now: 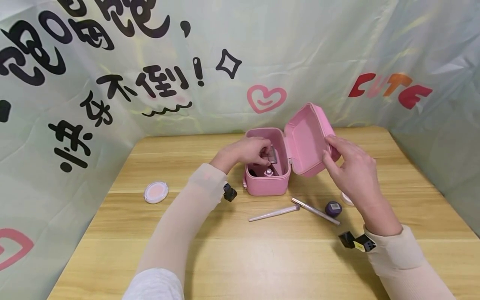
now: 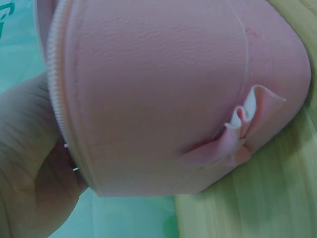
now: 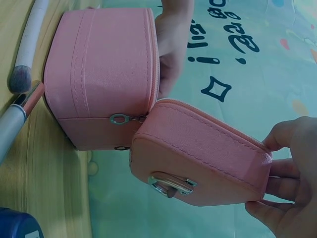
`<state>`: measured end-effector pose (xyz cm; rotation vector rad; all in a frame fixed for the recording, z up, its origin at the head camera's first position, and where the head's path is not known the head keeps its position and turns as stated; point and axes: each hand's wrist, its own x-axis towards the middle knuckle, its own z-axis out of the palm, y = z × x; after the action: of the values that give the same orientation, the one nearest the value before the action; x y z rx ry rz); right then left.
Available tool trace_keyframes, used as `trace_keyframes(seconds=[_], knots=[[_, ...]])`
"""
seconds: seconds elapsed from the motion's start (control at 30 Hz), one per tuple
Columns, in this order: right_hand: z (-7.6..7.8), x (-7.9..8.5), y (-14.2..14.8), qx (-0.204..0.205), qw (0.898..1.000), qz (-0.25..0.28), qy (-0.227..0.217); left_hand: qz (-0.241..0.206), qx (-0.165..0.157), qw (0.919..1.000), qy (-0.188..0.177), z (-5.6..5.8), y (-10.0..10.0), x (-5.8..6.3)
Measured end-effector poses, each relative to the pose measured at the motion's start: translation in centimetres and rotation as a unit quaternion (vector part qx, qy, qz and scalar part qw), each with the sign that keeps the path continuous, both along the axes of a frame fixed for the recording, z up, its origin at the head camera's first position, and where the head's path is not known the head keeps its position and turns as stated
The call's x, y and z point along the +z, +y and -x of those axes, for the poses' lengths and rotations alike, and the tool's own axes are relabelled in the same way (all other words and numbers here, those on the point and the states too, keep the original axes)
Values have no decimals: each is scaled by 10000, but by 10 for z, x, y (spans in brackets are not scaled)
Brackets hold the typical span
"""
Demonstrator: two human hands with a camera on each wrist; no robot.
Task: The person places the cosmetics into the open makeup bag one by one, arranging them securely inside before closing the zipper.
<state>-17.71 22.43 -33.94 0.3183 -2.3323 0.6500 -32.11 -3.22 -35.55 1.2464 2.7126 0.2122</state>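
A pink zippered makeup case [image 1: 268, 186] stands on the table with its lid [image 1: 308, 141] swung open to the right. My left hand [image 1: 250, 151] reaches over the rim into it, fingers curled at a small rectangular makeup palette [image 1: 272, 155]. From the left wrist, the case's wall [image 2: 158, 94] with a pink bow [image 2: 240, 131] hides the fingertips. My right hand [image 1: 354, 166] holds the lid's free edge between thumb and fingers, also visible in the right wrist view beside the lid [image 3: 198, 153]. A small shiny-topped item [image 1: 268, 171] lies inside the case.
Two makeup brushes, one pale [image 1: 273, 213] and one with a metallic end [image 1: 315, 211], lie before the case. Beside them is a dark blue jar [image 1: 333, 208]; a white round item [image 1: 346, 199] is partly behind the right hand. A round powder compact [image 1: 156, 192] lies at left.
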Motion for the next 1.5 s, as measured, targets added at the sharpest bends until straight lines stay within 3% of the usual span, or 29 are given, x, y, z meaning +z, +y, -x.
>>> trace_keyframes(seconds=[0.27,0.43,0.6,0.73,0.97,1.2,1.5], knots=[[-1,0,0,-16,10000,-20,-45,849,63,9962,173,0,7,-5],[-1,0,-1,-16,10000,-23,-21,1462,8,9884,419,-4,13,-5],[-1,-1,0,-20,10000,-16,-31,1688,8,9844,500,-6,15,-5],[-1,-1,0,-19,10000,-19,-37,1515,-8,9873,469,-5,13,-6],[0,-1,0,-11,10000,-42,80,789,-42,9953,557,-4,6,-7],[1,-2,0,-16,9999,-34,118,59,-226,9964,816,-7,-7,-3],[1,-4,-1,-11,9999,-14,166,-605,-3,9943,884,-16,-28,2]])
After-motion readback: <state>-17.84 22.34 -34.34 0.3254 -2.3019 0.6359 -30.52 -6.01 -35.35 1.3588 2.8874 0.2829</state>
